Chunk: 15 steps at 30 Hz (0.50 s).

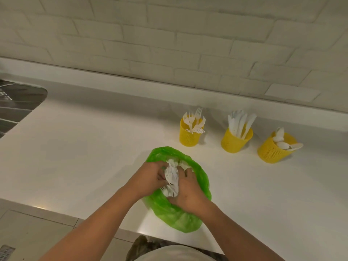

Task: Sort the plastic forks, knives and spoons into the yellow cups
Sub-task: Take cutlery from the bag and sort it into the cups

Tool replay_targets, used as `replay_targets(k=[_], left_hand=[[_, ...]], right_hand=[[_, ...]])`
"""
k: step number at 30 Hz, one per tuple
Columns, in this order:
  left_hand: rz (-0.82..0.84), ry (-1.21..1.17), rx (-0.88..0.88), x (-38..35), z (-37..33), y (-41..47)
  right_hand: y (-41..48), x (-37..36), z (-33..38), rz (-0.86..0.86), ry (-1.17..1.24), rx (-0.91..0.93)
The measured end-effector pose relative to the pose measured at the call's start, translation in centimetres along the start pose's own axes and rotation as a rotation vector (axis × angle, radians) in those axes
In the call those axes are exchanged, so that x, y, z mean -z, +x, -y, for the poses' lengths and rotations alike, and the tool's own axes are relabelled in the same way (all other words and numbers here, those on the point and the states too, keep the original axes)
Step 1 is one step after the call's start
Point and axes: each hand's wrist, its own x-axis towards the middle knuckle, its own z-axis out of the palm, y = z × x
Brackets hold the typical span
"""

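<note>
Two hands meet inside a green bag [177,215] on the counter [84,147]: the left hand [150,178] and right hand [190,192] both curl round one bunch of white cutlery [172,178], fingertips buried, its pieces too tangled to tell apart. Farther right, yellow cups [189,139] hold forks [194,119], knives [241,121] and spoons [282,144], the spoon cup leaning. A sink [17,102] is cut off at the left edge.

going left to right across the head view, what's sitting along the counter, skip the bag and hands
sink → yellow cup of forks → yellow cup of knives → yellow cup of spoons
</note>
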Motion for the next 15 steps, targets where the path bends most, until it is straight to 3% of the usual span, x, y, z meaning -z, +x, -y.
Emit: replay_targets(k=[5,11,15], left_hand=[[-0.091,-0.170,-0.025,0.2,0.5,-0.4],[-0.135,-0.129,-0.004,-0.2,1.6,-0.3],[-0.155,-0.096,0.004,-0.6,1.9,0.1]], right_hand=[[0.1,0.0,-0.2,-0.077,0.174,-0.038],[0.1,-0.9,-0.4,-0.100,0.038,-0.119],[0.6,-1.0,-0.3,-0.112,0.159,-0.171]])
